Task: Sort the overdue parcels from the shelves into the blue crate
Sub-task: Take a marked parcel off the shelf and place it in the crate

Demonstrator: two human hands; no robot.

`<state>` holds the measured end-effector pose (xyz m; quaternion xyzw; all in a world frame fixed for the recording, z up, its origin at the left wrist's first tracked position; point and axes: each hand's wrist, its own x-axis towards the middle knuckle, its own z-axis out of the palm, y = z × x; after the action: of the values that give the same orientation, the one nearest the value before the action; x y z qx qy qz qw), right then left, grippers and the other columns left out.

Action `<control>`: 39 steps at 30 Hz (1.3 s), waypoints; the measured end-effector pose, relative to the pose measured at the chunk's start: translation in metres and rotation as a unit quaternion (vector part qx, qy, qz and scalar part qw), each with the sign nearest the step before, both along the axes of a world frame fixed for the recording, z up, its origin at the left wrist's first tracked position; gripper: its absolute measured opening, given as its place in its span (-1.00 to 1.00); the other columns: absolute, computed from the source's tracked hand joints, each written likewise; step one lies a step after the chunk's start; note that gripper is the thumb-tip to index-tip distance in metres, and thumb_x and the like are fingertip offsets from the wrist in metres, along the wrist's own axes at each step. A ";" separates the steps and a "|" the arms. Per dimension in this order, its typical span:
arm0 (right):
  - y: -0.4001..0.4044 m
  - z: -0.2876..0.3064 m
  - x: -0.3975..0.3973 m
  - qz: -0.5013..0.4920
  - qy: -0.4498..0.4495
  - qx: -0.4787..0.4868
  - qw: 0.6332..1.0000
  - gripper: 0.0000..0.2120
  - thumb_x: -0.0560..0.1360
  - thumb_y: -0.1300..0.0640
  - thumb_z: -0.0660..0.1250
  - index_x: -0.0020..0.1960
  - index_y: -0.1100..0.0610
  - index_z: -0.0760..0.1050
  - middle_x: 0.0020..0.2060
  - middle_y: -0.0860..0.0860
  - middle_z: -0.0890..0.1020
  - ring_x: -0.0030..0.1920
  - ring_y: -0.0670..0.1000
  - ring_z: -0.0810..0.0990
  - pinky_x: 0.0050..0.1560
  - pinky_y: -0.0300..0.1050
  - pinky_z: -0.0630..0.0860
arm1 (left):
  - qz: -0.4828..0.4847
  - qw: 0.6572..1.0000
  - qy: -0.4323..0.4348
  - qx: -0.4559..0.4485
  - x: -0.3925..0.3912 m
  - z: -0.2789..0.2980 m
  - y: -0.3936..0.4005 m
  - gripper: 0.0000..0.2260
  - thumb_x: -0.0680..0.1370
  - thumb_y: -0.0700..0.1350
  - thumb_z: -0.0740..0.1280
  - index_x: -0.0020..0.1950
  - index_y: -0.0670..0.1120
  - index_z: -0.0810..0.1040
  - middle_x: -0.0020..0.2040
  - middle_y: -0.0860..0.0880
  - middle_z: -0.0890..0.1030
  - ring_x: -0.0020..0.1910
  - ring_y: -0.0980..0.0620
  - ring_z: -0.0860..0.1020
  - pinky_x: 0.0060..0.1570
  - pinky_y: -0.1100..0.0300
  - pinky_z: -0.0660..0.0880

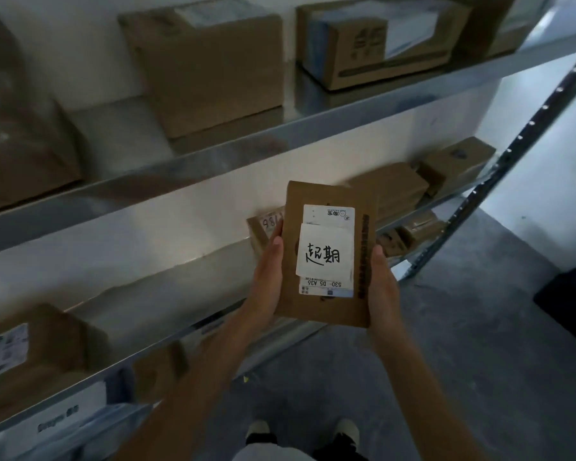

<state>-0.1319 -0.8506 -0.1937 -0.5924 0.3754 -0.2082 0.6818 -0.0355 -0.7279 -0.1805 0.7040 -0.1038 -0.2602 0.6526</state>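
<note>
— Parcel first: where is it?

— Centre of the frame, slightly right, held up in front of the metal shelving. It is a flat brown cardboard parcel with a printed shipping label and a white slip stuck over it, handwritten in black characters.

— How do the hands hold it?

— Left hand grips the left edge, right hand the right edge; each grip is clamped on the parcel, thumbs lying along its sides, the remaining digits hidden behind it.

— And the shelves?

— Grey steel boards run diagonally from lower left to upper right. The upper board carries a large plain carton at top centre and a printed carton at upper right. On the lower board, small brown boxes lie stacked just behind the parcel; more cartons sit blurred at lower left.

— The room?

— Dim. A white wall shows behind the shelves, a perforated upright post slants down the right side, and the floor is grey concrete. Two shoes show at the bottom edge.
</note>
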 end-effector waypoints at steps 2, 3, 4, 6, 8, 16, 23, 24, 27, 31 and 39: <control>-0.037 0.000 -0.018 -0.032 0.001 0.028 0.999 -0.57 0.60 -0.25 0.03 0.15 -0.06 0.56 0.01 0.01 0.69 0.05 0.05 0.66 0.18 0.17 0.55 | -0.007 1.000 -0.017 -0.003 -0.014 -0.001 -0.043 -0.56 0.60 0.24 -0.02 0.42 0.14 0.32 0.31 0.01 0.52 0.26 0.01 0.51 0.25 -0.01 0.47; -0.056 -0.001 -0.027 -0.049 0.006 0.039 0.998 -0.55 0.60 -0.27 0.03 0.17 -0.05 0.57 -0.01 0.01 0.70 0.04 0.06 0.67 0.18 0.18 0.55 | -0.011 1.000 -0.028 -0.002 -0.021 -0.001 -0.063 -0.58 0.59 0.26 -0.01 0.38 0.15 0.33 0.32 0.01 0.50 0.29 0.00 0.48 0.29 -0.03 0.42; -0.075 -0.001 -0.036 -0.062 0.011 0.046 0.997 -0.53 0.59 -0.28 0.04 0.17 -0.05 0.58 -0.01 0.01 0.71 0.03 0.06 0.67 0.18 0.19 0.55 | -0.020 0.999 -0.036 0.000 -0.028 -0.001 -0.084 -0.57 0.57 0.30 -0.01 0.34 0.16 0.34 0.31 0.01 0.48 0.28 0.00 0.47 0.30 -0.02 0.41; -0.111 -0.003 -0.053 -0.071 0.008 0.047 0.996 -0.52 0.56 -0.32 0.06 0.17 -0.06 0.59 -0.01 0.03 0.71 0.03 0.08 0.69 0.17 0.21 0.56 | -0.041 0.998 -0.045 0.021 -0.039 -0.003 -0.126 -0.49 0.53 0.35 -0.02 0.33 0.10 0.36 0.28 -0.01 0.46 0.25 0.01 0.47 0.29 -0.07 0.42; -0.144 -0.005 -0.068 -0.086 0.001 0.047 0.995 -0.51 0.52 -0.35 0.10 0.15 -0.07 0.60 -0.01 0.04 0.72 0.02 0.10 0.69 0.16 0.23 0.55 | -0.049 0.997 -0.045 0.032 -0.047 -0.006 -0.165 -0.49 0.56 0.30 -0.02 0.33 0.03 0.39 0.26 -0.01 0.48 0.24 -0.01 0.48 0.30 -0.11 0.41; -0.256 -0.015 -0.111 -0.194 0.004 0.068 0.979 -0.53 0.53 -0.31 0.10 0.07 -0.01 0.60 -0.09 0.03 0.73 -0.04 0.09 0.70 0.12 0.22 0.58 | -0.137 0.988 -0.069 0.032 -0.086 0.000 -0.293 -0.66 0.68 0.04 -0.02 0.38 0.00 0.35 0.23 0.05 0.45 0.19 0.15 0.41 0.21 0.23 0.27; -0.347 -0.031 -0.121 -0.260 0.003 0.088 0.962 -0.44 0.42 -0.40 0.12 0.06 -0.02 0.61 -0.05 0.04 0.72 0.00 0.10 0.69 0.13 0.24 0.57 | -0.223 0.973 -0.055 0.012 -0.079 -0.032 -0.408 -0.73 0.63 0.15 0.05 0.32 0.25 0.28 0.18 0.08 0.51 0.22 0.04 0.48 0.25 0.02 0.44; -0.361 -0.032 -0.123 -0.263 0.003 0.087 0.961 -0.44 0.42 -0.40 0.12 0.07 -0.02 0.61 -0.04 0.04 0.72 0.01 0.11 0.69 0.13 0.24 0.57 | -0.231 0.971 -0.054 0.008 -0.080 -0.033 -0.425 -0.73 0.63 0.13 0.05 0.33 0.20 0.29 0.13 0.08 0.52 0.16 0.09 0.50 0.15 0.19 0.50; -0.405 -0.038 -0.132 -0.310 0.012 0.093 0.946 -0.51 0.45 -0.39 0.13 0.05 -0.07 0.60 -0.03 0.03 0.71 0.03 0.10 0.68 0.13 0.23 0.57 | -0.267 0.962 -0.052 0.004 -0.087 -0.033 -0.479 -0.71 0.68 -0.03 0.04 0.39 -0.03 0.31 -0.01 0.14 0.50 -0.07 0.28 0.48 -0.32 0.56 0.42; -0.461 -0.038 -0.149 -0.354 0.022 0.110 0.928 -0.51 0.50 -0.38 0.10 0.13 -0.09 0.58 -0.01 0.01 0.71 0.03 0.08 0.68 0.12 0.20 0.59 | -0.306 0.950 -0.052 0.006 -0.100 -0.032 -0.548 -0.69 0.68 -0.06 0.05 0.41 -0.04 0.29 0.12 0.02 0.50 -0.03 0.19 0.52 -0.27 0.48 0.46; -0.561 -0.054 -0.197 -0.435 0.008 0.122 0.892 -0.39 0.37 -0.45 0.11 0.18 -0.10 0.58 0.04 -0.02 0.70 0.07 0.03 0.67 0.19 0.16 0.55 | -0.403 0.915 -0.029 0.022 -0.144 -0.052 -0.674 -0.74 0.66 0.01 0.08 0.35 0.05 0.28 0.22 -0.05 0.52 0.11 0.04 0.56 -0.05 0.22 0.53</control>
<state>-0.3285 -1.4120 -0.2478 -0.2836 0.6232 -0.4315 0.5873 -0.1797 -1.4021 -0.2322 0.6237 -0.3922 -0.4824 0.4737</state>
